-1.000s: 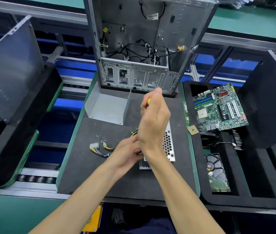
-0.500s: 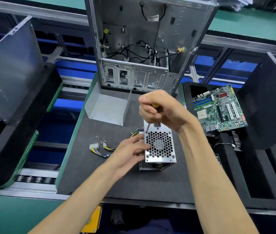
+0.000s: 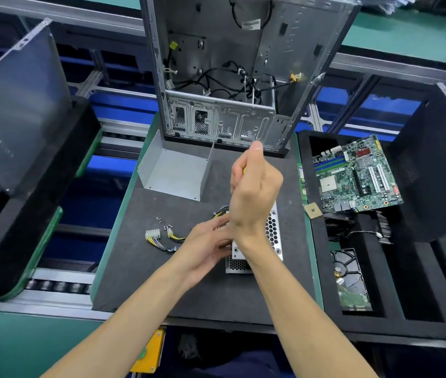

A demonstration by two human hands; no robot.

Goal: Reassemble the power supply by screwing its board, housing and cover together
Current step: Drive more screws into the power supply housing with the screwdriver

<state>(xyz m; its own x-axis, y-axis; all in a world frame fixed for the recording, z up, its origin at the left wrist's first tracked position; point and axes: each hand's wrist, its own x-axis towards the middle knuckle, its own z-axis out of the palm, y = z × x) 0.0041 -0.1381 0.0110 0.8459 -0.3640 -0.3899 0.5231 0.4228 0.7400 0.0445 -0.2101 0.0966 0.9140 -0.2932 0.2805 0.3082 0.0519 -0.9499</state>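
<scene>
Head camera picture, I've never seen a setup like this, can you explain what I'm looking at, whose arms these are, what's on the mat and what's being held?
This is one picture from a camera worn on a person's head, looking down at their own bare arms over a workbench. No robot is involved.

The right hand is curled round a yellow-handled screwdriver, held upright above a small metal power supply box with honeycomb holes. The left hand steadies that box from the side.

On the dark mat lie a few loose screws, the box's cable plugs and a bent grey metal cover. Behind stands an open computer case. To the right, a black tray holds a green circuit board.
</scene>
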